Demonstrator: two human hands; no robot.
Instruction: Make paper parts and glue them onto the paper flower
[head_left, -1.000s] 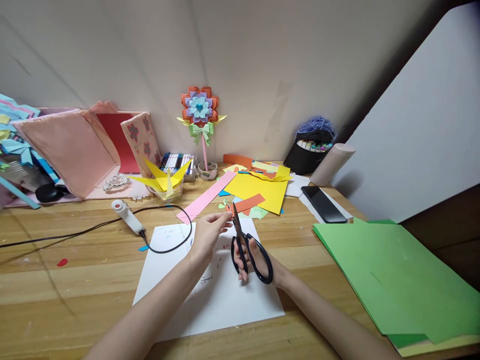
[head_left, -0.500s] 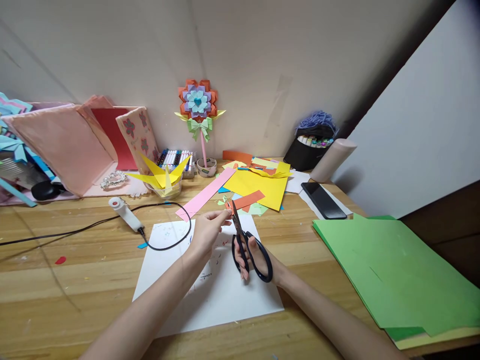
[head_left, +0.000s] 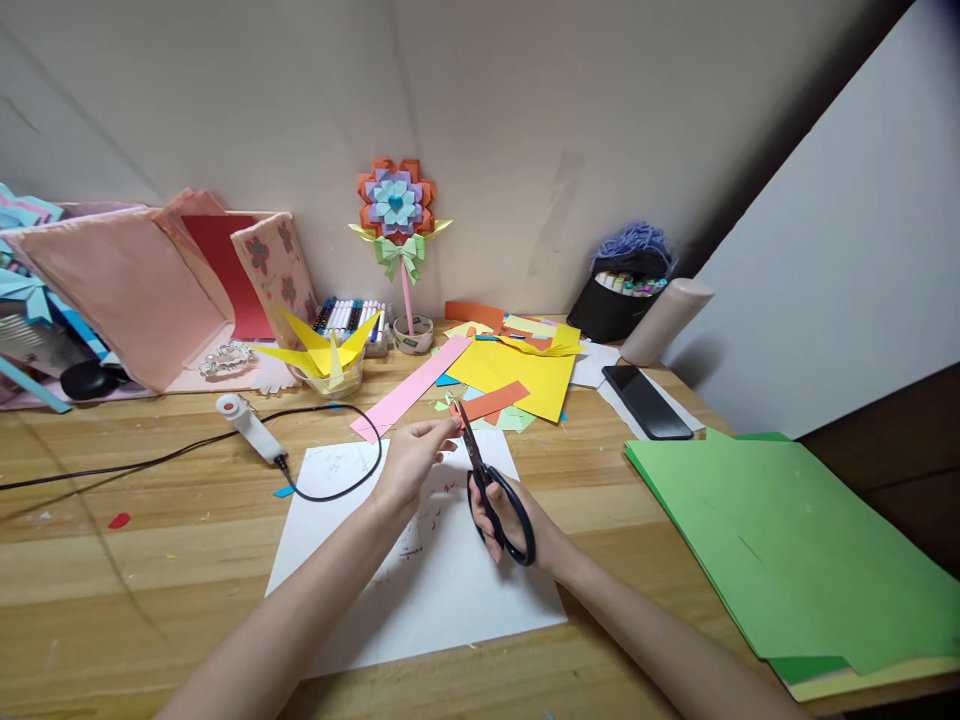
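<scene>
My right hand [head_left: 510,515] is wrapped through the handles of black-handled scissors [head_left: 474,455], whose blades point up and away. The blades look nearly together. Beside their tips my left hand [head_left: 412,460] is closed in a pinch on a small red piece of paper [head_left: 458,424], mostly hidden by the fingertips. Both hands are above a white sheet of paper [head_left: 442,620] with small ink marks. An orange paper strip [head_left: 495,400] lies just beyond the blade tips.
Yellow paper [head_left: 517,375] and a pink strip [head_left: 420,385] lie behind my hands. Green sheets [head_left: 795,550] and a phone [head_left: 646,402] are at right. A corded white device [head_left: 251,428] lies at left. A paper flower [head_left: 396,205] stands at the back.
The scissors' handles have come closer together as my right hand closed, and the blades have swung nearer to each other. My left hand has barely moved.
</scene>
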